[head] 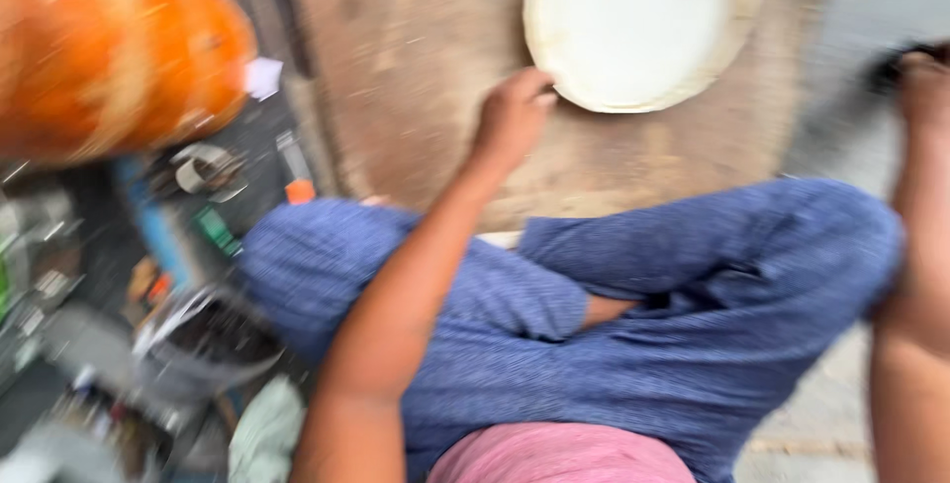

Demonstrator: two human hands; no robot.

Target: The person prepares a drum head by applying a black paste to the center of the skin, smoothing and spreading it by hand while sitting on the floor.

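Disc: the pale round disc (628, 23) is lying flat on the brown wooden board (416, 67), at the far side, in front of your crossed legs.
Disc look: it is looking smooth, cream-white and evenly round; the blur is hiding finer detail.
Left hand: your left hand (513, 119) is touching the near left rim with curled fingers, not gripping all around.
Right hand: your right hand (925, 82) is reaching to something dark at the right edge; I cannot tell its grip.
Progress: the disc is already looking fully shaped; it is not yet lifted.
Around: an orange object (119, 48) and scattered tools (203, 171) are lying left.

Board (416, 67) bare left of white disc (628, 23); clutter (198, 245) blocks far left
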